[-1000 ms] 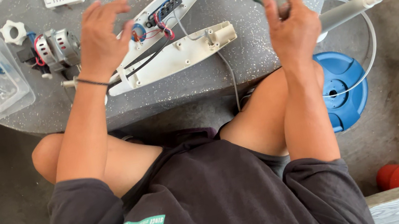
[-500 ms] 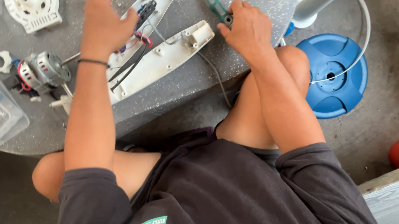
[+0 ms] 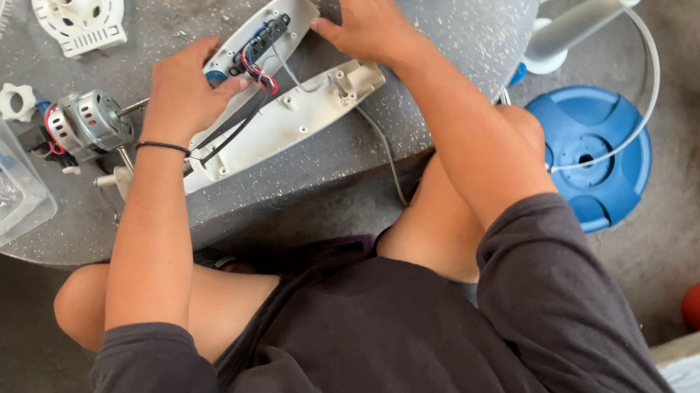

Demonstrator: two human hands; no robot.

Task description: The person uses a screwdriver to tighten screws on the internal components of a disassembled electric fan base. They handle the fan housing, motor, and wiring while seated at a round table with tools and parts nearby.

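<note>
White plastic, the opened switch housing (image 3: 263, 45) lies on the grey round table (image 3: 461, 64). The left hand (image 3: 181, 92) grips its lower end with fingers curled; the right hand (image 3: 363, 19) rests fingers spread on its upper end. Left of the housing lies a small motor (image 3: 86, 122), just below it the cover (image 3: 290, 121).

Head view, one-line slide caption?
Both hands, left and right, rest on an opened white switch housing beside a fan motor.
</note>
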